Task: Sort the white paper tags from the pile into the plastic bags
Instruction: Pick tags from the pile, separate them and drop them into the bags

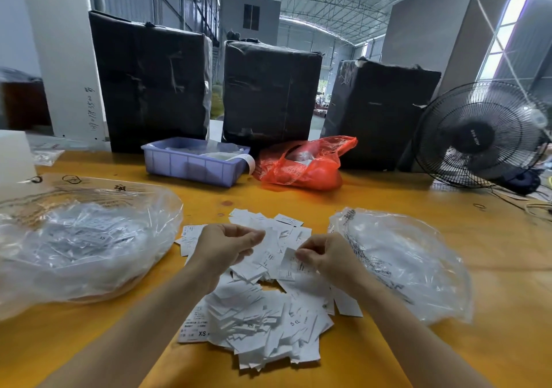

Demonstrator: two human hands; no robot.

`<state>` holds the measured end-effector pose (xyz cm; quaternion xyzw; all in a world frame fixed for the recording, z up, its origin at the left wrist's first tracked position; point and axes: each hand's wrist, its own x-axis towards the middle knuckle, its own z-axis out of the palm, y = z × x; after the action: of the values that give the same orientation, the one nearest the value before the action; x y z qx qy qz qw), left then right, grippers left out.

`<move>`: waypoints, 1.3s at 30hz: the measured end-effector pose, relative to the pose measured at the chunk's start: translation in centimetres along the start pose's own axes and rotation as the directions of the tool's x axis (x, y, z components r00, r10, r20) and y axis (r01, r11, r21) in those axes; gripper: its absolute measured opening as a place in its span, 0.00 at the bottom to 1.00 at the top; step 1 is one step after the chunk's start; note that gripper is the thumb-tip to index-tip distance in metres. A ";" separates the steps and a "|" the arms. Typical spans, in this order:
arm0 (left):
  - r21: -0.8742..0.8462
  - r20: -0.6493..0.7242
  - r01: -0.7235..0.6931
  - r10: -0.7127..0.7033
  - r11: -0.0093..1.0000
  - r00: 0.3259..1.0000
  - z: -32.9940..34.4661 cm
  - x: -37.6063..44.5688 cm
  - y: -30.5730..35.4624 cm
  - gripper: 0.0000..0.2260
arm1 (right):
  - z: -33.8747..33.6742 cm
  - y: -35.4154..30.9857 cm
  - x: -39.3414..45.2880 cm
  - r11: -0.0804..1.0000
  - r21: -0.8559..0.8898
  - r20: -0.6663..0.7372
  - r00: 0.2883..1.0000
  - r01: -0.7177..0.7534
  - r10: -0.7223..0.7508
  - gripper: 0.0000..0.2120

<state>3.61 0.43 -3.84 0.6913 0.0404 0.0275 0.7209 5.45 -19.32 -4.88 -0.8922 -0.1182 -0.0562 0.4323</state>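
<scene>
A pile of white paper tags (257, 316) lies spread on the yellow table in front of me, some printed XS or XL. My right hand (325, 256) pinches one white tag (291, 260) just above the pile. My left hand (224, 247) hovers over the pile's far left part with its fingers curled; whether it holds a tag I cannot tell. A large clear plastic bag (80, 244) with tags inside lies left of the pile. A second clear plastic bag (403, 262) lies to the right, close to my right hand.
At the back of the yellow table (493, 283) stand a purple plastic tray (191, 165), a red plastic bag (304, 163), three tall black-wrapped bales (268, 91) and a black fan (481, 133) at the right. A white block (15, 160) sits at the far left.
</scene>
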 end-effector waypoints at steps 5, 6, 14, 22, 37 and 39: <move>0.014 0.064 -0.005 0.004 1.000 0.998 0.5 -0.6 0.0 0.06 | 0.0 -0.2 -0.7 0.995 0.088 -0.076 0.996 -0.040 0.046 0.07; 0.019 0.069 -0.004 0.003 1.000 0.998 0.6 -0.6 -0.1 0.05 | -0.1 -0.5 -0.8 0.984 0.172 -0.101 0.993 -0.050 0.068 0.07; 0.104 0.149 0.028 -0.043 0.994 0.988 1.4 -1.2 -0.3 0.03 | -0.9 -2.0 -3.0 0.544 0.818 0.058 0.968 -0.187 0.245 0.06; 0.135 0.276 0.078 -0.113 0.988 0.955 2.1 -2.0 -0.1 0.06 | -0.3 -2.4 -4.2 0.672 0.724 0.008 0.975 -0.159 0.222 0.04; 0.110 0.314 0.145 -0.173 0.983 0.933 2.4 -2.7 0.5 0.10 | 0.1 -2.8 -4.7 0.647 0.749 -0.034 0.965 -0.146 0.258 0.14; 0.107 0.321 0.146 -0.173 0.983 0.931 2.4 -2.8 0.5 0.10 | 0.2 -2.8 -4.7 0.647 0.745 -0.010 0.967 -0.162 0.254 0.16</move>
<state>1.09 -2.22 -3.18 0.7095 -0.0233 -0.1487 0.6884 0.15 -18.26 -3.88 -0.6436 -0.0028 -0.0044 0.7654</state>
